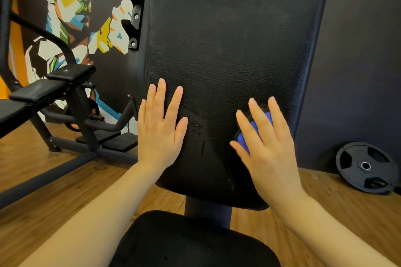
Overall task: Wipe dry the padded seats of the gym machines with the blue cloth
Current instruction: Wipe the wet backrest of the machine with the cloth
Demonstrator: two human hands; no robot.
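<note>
The black padded backrest (227,54) fills the centre of the frame. The left hand (161,130) is laid flat on its lower left part, fingers straight and spread. At lower right, the blue cloth (255,131) is pressed against the pad under the right hand (265,143), whose fingers are extended over it. A padded seat (193,243) is seen at bottom centre. A weight plate (366,167) leans at far right.
</note>
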